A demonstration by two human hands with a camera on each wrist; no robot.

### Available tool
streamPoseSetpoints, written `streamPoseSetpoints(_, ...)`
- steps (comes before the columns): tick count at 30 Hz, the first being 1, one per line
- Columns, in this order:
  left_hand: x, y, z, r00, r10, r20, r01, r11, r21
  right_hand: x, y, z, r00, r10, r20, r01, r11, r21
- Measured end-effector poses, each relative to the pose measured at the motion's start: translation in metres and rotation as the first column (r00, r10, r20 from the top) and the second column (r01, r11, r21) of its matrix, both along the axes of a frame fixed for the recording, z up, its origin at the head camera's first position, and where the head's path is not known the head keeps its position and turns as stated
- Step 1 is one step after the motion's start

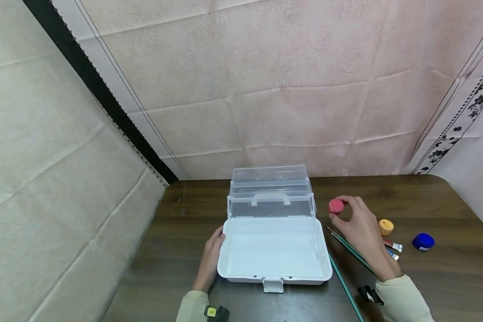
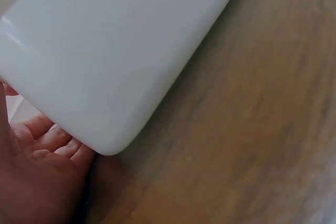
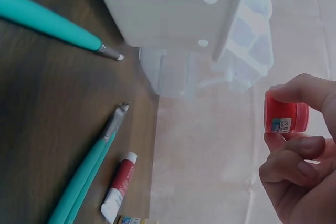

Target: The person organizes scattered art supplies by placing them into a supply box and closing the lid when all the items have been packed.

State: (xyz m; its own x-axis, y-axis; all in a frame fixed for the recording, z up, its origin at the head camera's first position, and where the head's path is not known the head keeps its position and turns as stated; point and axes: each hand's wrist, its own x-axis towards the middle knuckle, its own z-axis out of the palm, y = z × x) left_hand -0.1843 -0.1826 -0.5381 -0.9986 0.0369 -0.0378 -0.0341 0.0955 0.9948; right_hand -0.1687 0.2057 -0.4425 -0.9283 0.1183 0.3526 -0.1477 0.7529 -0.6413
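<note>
A white plastic box [image 1: 273,252] sits on the table with its clear tiered lid [image 1: 271,192] raised at the back; its inside looks bare. At its left side, my left hand [image 1: 211,257] holds the edge, the thumb at the rim; the left wrist view shows the fingers [image 2: 55,140] against the box wall. Between thumb and fingers, my right hand [image 1: 360,230] pinches a small red paint jar [image 3: 278,109], raised to the right of the lid. A printed label shows on the jar in the right wrist view.
Right of the box lie green-handled paintbrushes [image 1: 344,284], a red paint tube [image 1: 394,245] and a blue tube [image 1: 393,255]. A yellow jar [image 1: 385,226] and a blue jar [image 1: 423,241] stand farther right. Patterned cloth [image 1: 265,98] hangs behind the wooden table [image 1: 165,268].
</note>
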Motion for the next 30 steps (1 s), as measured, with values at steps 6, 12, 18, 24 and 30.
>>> streamPoseSetpoints(6,0.000,0.000,-0.002,1.000,0.001,0.000,-0.001,1.000,0.000,0.002,-0.006,0.006,1.000,-0.009,0.026,0.010,0.999,-0.036)
streamPoseSetpoints(12,0.002,0.000,-0.002,1.000,-0.004,0.001,0.004,1.000,0.000,0.004,-0.014,0.009,1.000,0.014,-0.013,-0.015,0.999,-0.048)
streamPoseSetpoints(18,0.001,0.000,-0.001,1.000,-0.003,-0.007,0.003,1.000,-0.007,0.005,-0.023,0.014,0.999,0.040,-0.011,-0.040,0.998,-0.045)
streamPoseSetpoints(24,-0.001,0.000,0.001,1.000,-0.004,-0.026,0.004,1.000,-0.013,0.005,-0.031,0.017,0.995,0.082,0.048,-0.078,0.994,-0.073)
streamPoseSetpoints(30,-0.002,0.000,0.002,0.999,0.000,-0.037,-0.001,1.000,-0.023,0.003,-0.039,0.017,0.990,0.128,0.057,-0.122,0.988,-0.098)
